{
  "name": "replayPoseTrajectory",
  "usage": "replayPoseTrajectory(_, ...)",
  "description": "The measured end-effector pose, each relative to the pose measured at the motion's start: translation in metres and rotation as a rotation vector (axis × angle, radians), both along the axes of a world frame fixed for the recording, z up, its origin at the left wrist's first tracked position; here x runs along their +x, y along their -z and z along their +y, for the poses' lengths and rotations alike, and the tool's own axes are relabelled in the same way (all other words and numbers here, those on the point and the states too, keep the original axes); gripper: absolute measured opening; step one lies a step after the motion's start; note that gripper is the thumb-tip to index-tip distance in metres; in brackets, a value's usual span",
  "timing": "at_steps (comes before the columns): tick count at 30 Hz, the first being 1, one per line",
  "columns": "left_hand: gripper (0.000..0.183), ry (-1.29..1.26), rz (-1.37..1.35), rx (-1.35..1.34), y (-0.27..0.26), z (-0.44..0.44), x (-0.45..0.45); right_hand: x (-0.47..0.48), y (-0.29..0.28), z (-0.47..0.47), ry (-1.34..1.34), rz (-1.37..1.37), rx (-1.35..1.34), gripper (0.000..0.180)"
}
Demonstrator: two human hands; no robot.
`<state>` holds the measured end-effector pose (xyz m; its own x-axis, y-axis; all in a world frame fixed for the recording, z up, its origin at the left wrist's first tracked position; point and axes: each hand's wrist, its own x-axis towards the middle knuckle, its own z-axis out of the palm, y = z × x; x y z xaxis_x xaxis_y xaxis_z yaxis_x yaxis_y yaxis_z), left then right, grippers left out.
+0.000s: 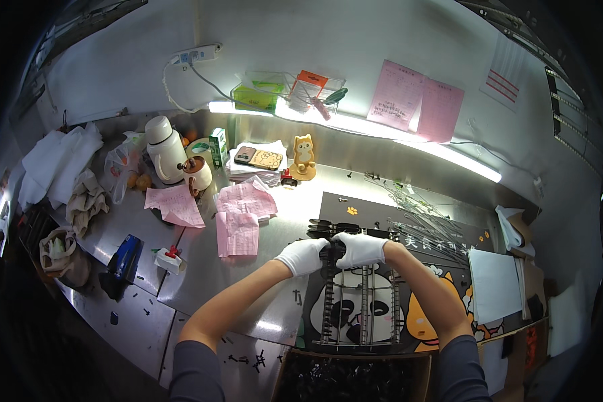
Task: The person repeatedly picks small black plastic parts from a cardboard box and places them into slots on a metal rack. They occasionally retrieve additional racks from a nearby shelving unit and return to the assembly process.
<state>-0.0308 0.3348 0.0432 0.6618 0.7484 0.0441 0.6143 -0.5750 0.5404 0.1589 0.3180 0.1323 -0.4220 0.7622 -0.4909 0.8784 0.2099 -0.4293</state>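
My left hand [304,256] and my right hand [364,249] both wear white gloves and meet at the far left end of a metal rack [364,306]. Their fingertips close around a small black part [335,247], mostly hidden by the gloves. Long rails with closely spaced notches or coils run along the rack towards me. Several glossy black oval pieces [321,228] sit in a row at its far end, just beyond my fingers. Under the rack lies a dark mat [336,208] printed with cartoon animals. A cardboard box [352,377] of small black parts stands at the near edge.
Thin wire hooks [427,221] lie on the mat's far right. Pink paper slips [237,233], a white jug [165,151], a mug [198,176] and a cat figurine [304,153] stand or lie left and behind. A blue stapler-like tool [125,259] rests farther left. White sheets [496,286] lie right.
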Motion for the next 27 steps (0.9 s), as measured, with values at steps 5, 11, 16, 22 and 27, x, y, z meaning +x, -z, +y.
replayPoseTrajectory(5, 0.034, -0.167, -0.468, 0.265, 0.017, -0.025, 0.000, 0.006, 0.011, -0.001, -0.038, 0.007, 0.106, 0.070)
replayPoseTrajectory(11, 0.016, -0.166, -0.473, 0.301, -0.007, 0.000, -0.023, 0.006, 0.015, 0.000, -0.067, -0.087, 0.223, 0.060)
replayPoseTrajectory(16, 0.037, 0.178, 0.034, -0.035, -0.022, 0.022, -0.015, -0.005, 0.000, 0.003, -0.148, -0.205, 0.169, 0.050)
replayPoseTrajectory(22, 0.042, 0.024, 0.136, -0.199, -0.007, 0.017, 0.010, -0.012, 0.030, -0.020, 0.001, -0.182, 0.402, 0.023)
replayPoseTrajectory(27, 0.043, -0.335, -0.542, -0.253, 0.079, -0.008, 0.025, -0.034, 0.104, -0.052, 0.337, -0.162, 0.805, 0.029)
